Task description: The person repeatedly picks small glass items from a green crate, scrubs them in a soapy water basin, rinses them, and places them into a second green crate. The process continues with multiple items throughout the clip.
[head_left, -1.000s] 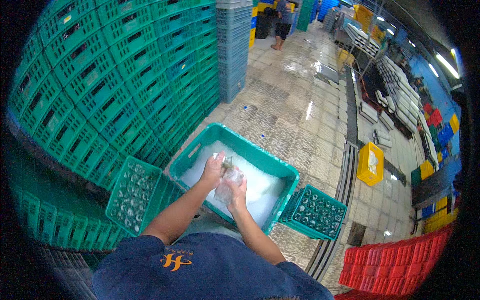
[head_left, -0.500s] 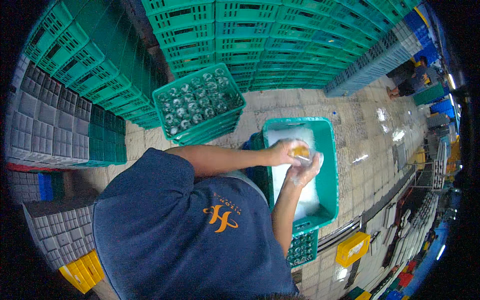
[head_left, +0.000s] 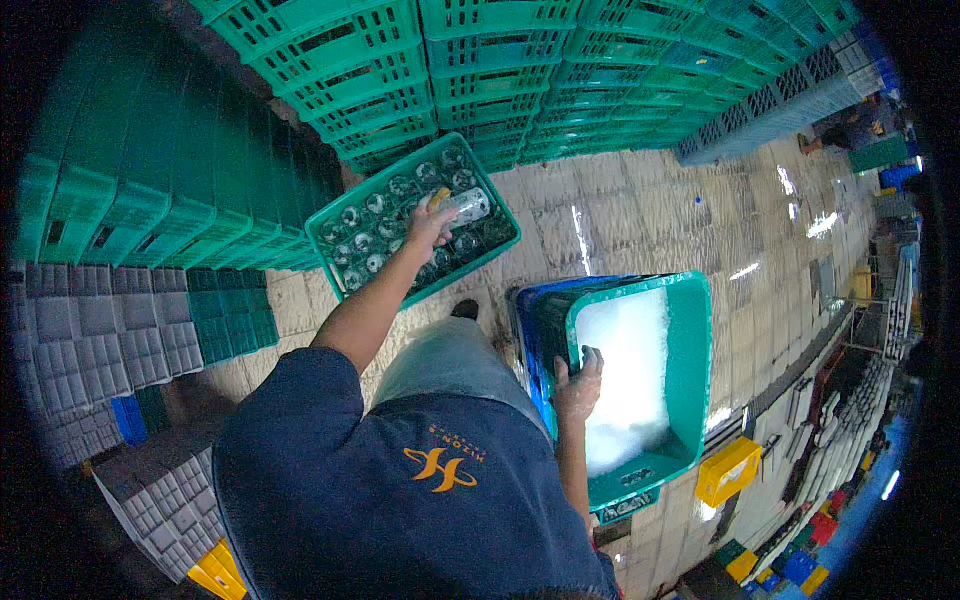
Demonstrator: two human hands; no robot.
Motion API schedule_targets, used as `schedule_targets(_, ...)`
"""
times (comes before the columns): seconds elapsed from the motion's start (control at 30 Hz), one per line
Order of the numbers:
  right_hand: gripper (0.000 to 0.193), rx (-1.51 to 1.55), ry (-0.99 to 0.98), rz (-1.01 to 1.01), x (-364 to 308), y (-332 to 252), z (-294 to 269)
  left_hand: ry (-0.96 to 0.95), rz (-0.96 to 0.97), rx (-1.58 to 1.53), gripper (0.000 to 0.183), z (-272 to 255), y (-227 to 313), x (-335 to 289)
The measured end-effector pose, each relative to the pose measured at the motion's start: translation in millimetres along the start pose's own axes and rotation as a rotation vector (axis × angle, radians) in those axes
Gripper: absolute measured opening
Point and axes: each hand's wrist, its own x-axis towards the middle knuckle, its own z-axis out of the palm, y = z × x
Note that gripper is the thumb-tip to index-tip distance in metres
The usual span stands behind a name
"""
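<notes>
My left hand [head_left: 428,225] is closed round a clear drinking glass [head_left: 468,206], held tilted above a green crate [head_left: 330,262] of glasses. A small yellow sponge [head_left: 439,197] pokes out of the same hand. Several clear glasses [head_left: 376,204] stand in rows in that crate, some hidden under the hand and forearm. At the near side of a green tub [head_left: 690,375], my right hand [head_left: 578,388] hangs with its fingers apart and nothing in them. White foam [head_left: 630,370] fills much of the tub.
Tall stacks of green crates [head_left: 490,70] rise beyond and along the left [head_left: 150,200]. Grey racks [head_left: 110,315] stand at the left. A yellow crate [head_left: 728,472] lies on the wet tiled floor [head_left: 745,255]. Another person [head_left: 845,135] is at far right.
My hands have parted. The left one swung from the tub to the crate with the glass and sponge, while the right let go of the glass and stayed by the tub.
</notes>
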Motion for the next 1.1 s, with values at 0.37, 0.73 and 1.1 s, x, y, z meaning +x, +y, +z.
schedule_targets(0.37, 0.040, -0.183, -0.197, 0.238, 12, -8, 2, -0.103, 0.481, 1.210, 0.038, 53, -38, 94)
schedule_targets(0.73, 0.046, -0.250, -0.392, 0.345, 17, -15, -12, -0.203, 0.538, 1.557, 0.038, 59, -33, 83)
schedule_targets(1.1, 0.048, -0.247, -0.367, 0.353, 17, -24, -16, -0.617, 0.735, 1.497, 0.039, 58, -67, 65)
